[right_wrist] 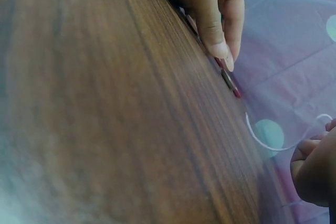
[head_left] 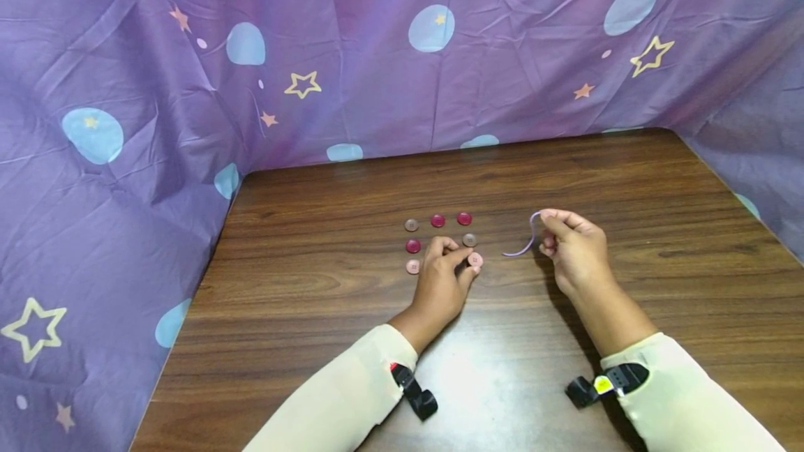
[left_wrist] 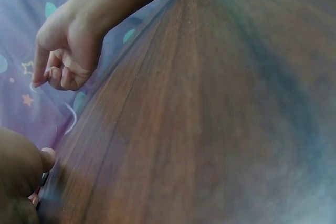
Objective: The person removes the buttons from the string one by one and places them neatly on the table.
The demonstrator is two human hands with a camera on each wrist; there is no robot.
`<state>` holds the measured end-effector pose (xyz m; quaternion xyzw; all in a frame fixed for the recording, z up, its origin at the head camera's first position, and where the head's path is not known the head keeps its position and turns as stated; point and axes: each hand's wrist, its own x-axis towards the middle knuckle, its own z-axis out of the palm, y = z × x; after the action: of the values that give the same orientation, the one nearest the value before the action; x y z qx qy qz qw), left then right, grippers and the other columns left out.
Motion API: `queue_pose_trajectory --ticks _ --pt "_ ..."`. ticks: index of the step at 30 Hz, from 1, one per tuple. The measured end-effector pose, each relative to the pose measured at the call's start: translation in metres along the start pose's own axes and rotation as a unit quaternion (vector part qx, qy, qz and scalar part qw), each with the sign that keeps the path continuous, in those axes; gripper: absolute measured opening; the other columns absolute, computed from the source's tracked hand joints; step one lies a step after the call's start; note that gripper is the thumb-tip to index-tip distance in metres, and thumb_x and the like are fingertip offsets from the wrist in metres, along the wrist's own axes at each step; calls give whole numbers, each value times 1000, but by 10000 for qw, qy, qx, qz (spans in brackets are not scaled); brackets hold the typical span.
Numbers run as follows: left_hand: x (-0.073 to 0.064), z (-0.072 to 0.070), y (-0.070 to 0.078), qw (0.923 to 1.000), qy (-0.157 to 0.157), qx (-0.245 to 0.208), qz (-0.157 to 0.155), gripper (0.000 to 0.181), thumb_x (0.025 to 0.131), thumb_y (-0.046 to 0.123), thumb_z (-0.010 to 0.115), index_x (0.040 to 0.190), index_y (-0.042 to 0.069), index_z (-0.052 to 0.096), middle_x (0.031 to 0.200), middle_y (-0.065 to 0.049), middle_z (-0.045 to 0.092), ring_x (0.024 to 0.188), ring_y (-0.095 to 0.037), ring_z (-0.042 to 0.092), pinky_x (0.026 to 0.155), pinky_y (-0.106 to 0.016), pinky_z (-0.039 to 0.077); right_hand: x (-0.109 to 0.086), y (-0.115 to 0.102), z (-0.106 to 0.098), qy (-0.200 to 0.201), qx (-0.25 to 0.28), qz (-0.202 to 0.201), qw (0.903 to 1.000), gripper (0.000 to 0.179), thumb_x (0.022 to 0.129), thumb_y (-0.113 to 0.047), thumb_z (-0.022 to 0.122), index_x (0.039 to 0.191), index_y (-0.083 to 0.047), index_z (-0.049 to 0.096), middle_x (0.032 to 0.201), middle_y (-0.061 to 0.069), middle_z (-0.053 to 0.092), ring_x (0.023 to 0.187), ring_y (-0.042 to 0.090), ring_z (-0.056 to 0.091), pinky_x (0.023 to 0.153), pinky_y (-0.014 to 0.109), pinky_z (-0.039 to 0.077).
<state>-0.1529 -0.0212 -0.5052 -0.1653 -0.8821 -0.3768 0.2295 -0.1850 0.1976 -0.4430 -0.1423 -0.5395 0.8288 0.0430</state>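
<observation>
Between thumb and forefinger, my left hand [head_left: 442, 283] pinches a pale pink button [head_left: 474, 259] just above the table; the same button [right_wrist: 229, 60] shows edge-on in the right wrist view. My right hand [head_left: 581, 253] holds one end of a thin purple string [head_left: 532, 232], which hangs in a curve toward the left. Around my left hand lie more buttons: a brown one [head_left: 411, 225], two dark red ones [head_left: 437, 220] along the back, another dark red one [head_left: 412, 246] and a pink one [head_left: 412, 267] at the left, and a greyish one [head_left: 469, 239] at the right.
The wooden table [head_left: 301, 312] runs back to a purple curtain [head_left: 370, 54] with stars and blue spots, which also hangs at both sides. Black straps [head_left: 414, 393] sit at both cream sleeves [head_left: 339, 396].
</observation>
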Motion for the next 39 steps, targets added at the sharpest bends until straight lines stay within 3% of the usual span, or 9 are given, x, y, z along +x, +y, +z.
queue_pose_trajectory --ticks 10,33,39 --pt "4 -10 12 9980 -504 229 -311 34 89 16 89 121 5 83 119 -13 67 113 -29 65 104 -41 53 -1 -1 1 -44 160 -150 9997 28 105 1 66 83 -11 78 79 -4 69 61 10 48 55 19 43" --pt "4 -10 14 9969 -569 440 -305 36 90 20 88 123 7 83 120 -11 66 111 -27 64 98 -41 52 -2 -1 0 -117 287 -9 9995 28 106 0 65 84 -10 78 75 -3 67 61 10 49 53 20 43" --pt "3 -9 13 9972 -446 561 -205 34 89 21 89 120 7 84 119 -10 67 110 -26 64 97 -40 53 -1 -1 0 -73 338 28 9994 28 106 1 64 84 -10 78 77 -3 68 61 10 49 53 19 43"
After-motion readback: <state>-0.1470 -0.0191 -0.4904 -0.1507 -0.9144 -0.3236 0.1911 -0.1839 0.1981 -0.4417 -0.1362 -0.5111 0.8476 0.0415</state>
